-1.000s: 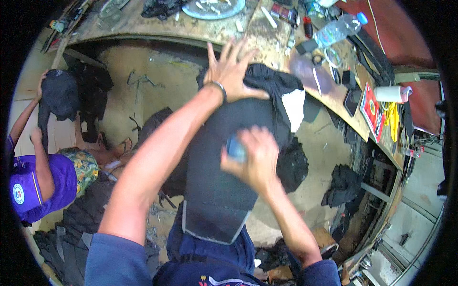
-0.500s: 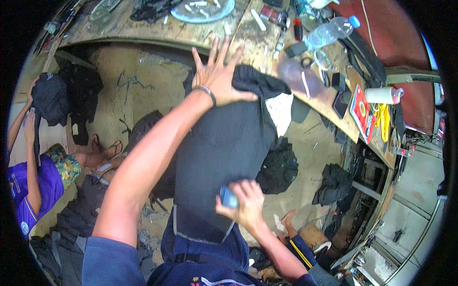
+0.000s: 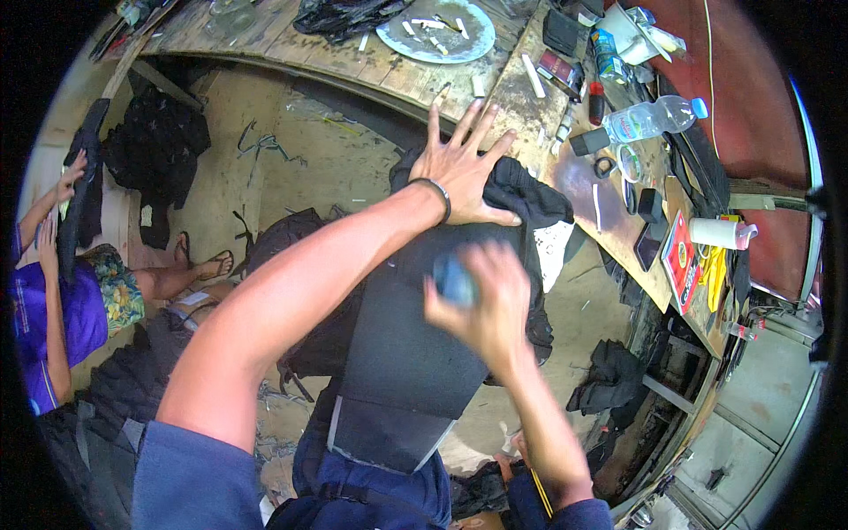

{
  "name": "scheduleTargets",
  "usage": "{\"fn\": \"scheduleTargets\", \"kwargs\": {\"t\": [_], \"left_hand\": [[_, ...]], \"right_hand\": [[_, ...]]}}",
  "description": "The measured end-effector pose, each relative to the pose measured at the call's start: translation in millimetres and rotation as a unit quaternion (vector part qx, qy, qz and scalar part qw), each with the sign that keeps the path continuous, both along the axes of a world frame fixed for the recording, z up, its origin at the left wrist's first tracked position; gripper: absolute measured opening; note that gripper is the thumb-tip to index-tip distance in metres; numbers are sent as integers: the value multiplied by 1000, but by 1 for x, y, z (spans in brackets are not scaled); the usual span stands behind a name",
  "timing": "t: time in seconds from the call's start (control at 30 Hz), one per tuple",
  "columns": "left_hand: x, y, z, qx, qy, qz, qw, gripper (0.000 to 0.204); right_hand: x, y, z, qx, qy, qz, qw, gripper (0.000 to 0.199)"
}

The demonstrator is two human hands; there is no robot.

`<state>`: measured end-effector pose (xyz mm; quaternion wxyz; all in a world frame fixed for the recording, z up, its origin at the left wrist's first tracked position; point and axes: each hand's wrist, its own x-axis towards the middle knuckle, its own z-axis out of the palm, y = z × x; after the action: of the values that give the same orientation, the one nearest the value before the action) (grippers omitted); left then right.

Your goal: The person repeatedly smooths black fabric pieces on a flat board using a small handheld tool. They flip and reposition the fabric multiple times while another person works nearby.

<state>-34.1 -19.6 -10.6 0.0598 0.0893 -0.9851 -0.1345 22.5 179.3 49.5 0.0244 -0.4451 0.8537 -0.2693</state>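
A long dark grey fabric panel (image 3: 397, 327) stretches from my lap toward the worktable, with pale lines on its lower part. My left hand (image 3: 459, 172), wearing a dark wristband, lies with fingers spread on the far end, beside a bunched black fold (image 3: 530, 190). Its fingertips are near the table edge. Over the upper half of the panel, my right hand (image 3: 495, 305) grips a small rounded blue object (image 3: 453, 280). Motion blurs that object, and its kind is unclear. A piece of white cloth (image 3: 552, 252) shows at the panel's right side.
The wooden worktable (image 3: 318, 57) holds a plate of white sticks (image 3: 437, 31), a plastic bottle (image 3: 654, 119), a white cup (image 3: 720, 232) and a red booklet (image 3: 678, 261). Black cloth (image 3: 609, 375) lies on the floor. At the left, a person in purple (image 3: 66, 305) handles dark fabric.
My right hand has moved up the panel with the blue object, closer to my left hand. The view has shifted a little. At the left, the person's dark fabric has changed position.
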Motion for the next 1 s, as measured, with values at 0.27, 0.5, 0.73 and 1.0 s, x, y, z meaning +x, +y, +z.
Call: {"fn": "scheduleTargets", "kwargs": {"t": [0.27, 0.5, 0.73, 1.0], "left_hand": [[1, -5, -8, 11, 63, -24, 998, 133], [50, 12, 19, 19, 221, 25, 975, 97], [308, 100, -54, 583, 82, 187, 786, 63], [377, 151, -15, 423, 54, 271, 863, 75]], "right_hand": [[15, 34, -26, 63, -88, 41, 993, 47], [-67, 82, -5, 90, -460, -395, 790, 74], [57, 143, -6, 85, -339, -321, 880, 71], [35, 131, -17, -90, -388, -272, 876, 60]]}}
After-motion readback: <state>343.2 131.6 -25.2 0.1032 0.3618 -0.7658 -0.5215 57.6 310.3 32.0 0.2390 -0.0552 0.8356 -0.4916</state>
